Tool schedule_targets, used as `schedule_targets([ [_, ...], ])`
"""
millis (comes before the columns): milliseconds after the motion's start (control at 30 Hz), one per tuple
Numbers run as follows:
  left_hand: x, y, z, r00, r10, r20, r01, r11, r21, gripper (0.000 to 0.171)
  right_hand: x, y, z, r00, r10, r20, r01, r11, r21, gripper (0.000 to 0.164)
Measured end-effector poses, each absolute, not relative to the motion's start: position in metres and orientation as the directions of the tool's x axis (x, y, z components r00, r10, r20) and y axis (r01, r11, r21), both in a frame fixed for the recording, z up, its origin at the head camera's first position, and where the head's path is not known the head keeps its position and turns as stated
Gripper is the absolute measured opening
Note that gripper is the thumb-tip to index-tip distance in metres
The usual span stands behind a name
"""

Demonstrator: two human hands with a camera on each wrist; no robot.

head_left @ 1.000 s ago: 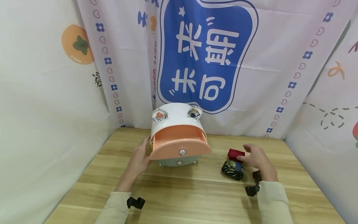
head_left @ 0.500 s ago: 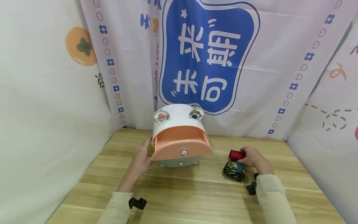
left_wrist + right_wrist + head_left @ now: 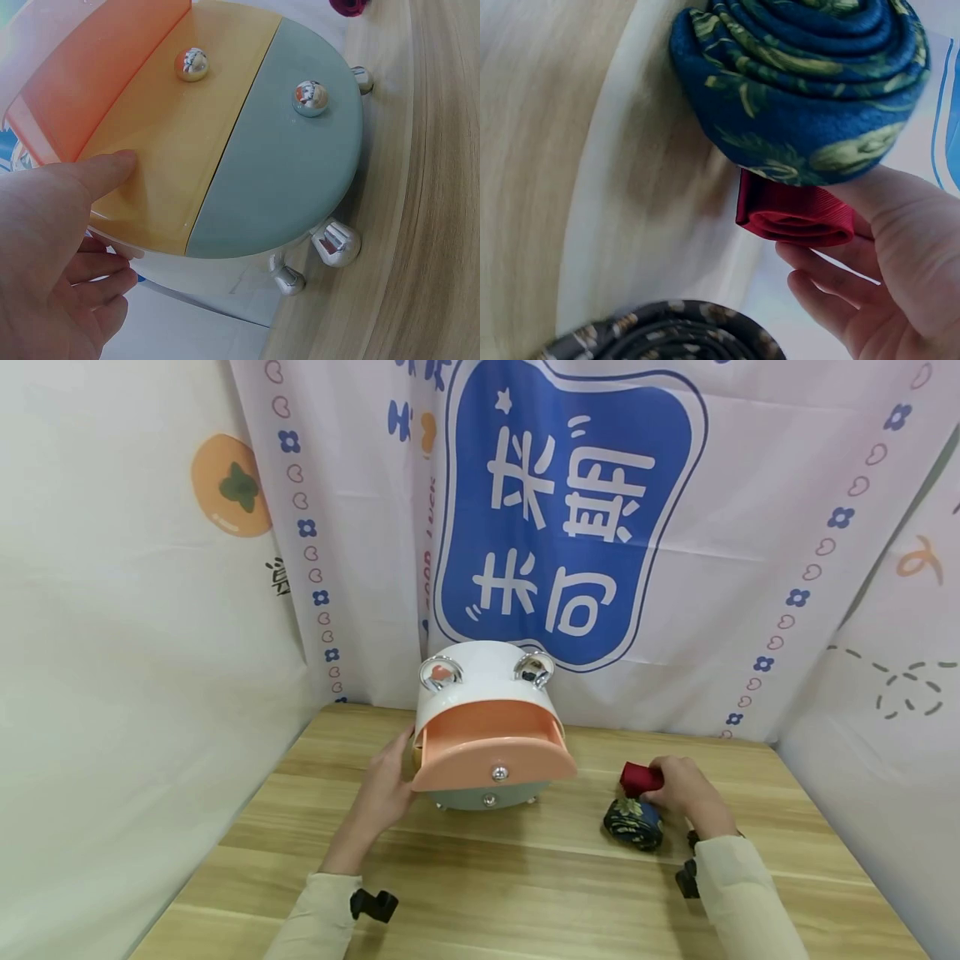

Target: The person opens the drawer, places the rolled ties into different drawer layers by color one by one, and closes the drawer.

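A small frog-shaped drawer cabinet (image 3: pixel 483 672) with a white top stands on the table, its peach upper drawer (image 3: pixel 472 766) pulled out. My left hand (image 3: pixel 384 792) holds its left side, thumb on the yellow middle drawer front (image 3: pixel 176 142) and fingers behind the edge. Below the yellow drawer is a green one (image 3: pixel 281 161) with a round silver knob. To the right, my right hand (image 3: pixel 686 787) grips a rolled red necktie (image 3: pixel 636 778) between thumb and fingers. A rolled blue necktie with a leaf pattern (image 3: pixel 633 825) lies just in front of it.
A dark rolled necktie with a small pattern (image 3: pixel 679 337) lies near my right wrist, hidden from the head view by the arm. Printed cloth (image 3: pixel 360 568) hangs behind the wooden table (image 3: pixel 540 893) and along both sides.
My right hand, spread beside the red necktie a second ago, has brought its fingers and thumb in around it. The left hand keeps its hold on the cabinet. The head view has shifted slightly.
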State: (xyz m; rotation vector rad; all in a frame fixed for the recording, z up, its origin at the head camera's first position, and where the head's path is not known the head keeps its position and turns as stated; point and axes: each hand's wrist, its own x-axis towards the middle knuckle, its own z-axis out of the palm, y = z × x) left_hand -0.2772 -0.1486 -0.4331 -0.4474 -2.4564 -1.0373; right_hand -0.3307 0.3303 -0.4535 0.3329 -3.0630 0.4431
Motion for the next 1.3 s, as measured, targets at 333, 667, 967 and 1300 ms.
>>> schedule_targets([
  [333, -0.275, -0.149, -0.434, -0.864, 0.122, 0.489, 0.437, 0.663, 0.608, 0.082, -0.321, 0.332, -0.424, -0.961, -0.238, 0.144, -0.27, 0.923, -0.275, 0.044],
  [667, -0.275, -0.149, -0.432, -0.884, 0.114, 0.453, 0.408, 0.66, 0.63, 0.085, -0.307, 0.316, -0.383, -0.918, -0.336, 0.209, -0.381, 0.894, -0.237, 0.04],
  [967, -0.277, -0.151, -0.434, -0.869, 0.111, 0.482, 0.429, 0.655, 0.622, 0.08, -0.288, 0.285, -0.338, -0.894, -0.396, 0.21, -0.442, 0.857, -0.265, 0.041],
  [1300, -0.278, -0.15, -0.433, -0.872, 0.114, 0.477, 0.428, 0.65, 0.628, 0.084, -0.278, 0.265, -0.284, -0.885, -0.442, 0.147, -0.466, 0.836, -0.289, 0.041],
])
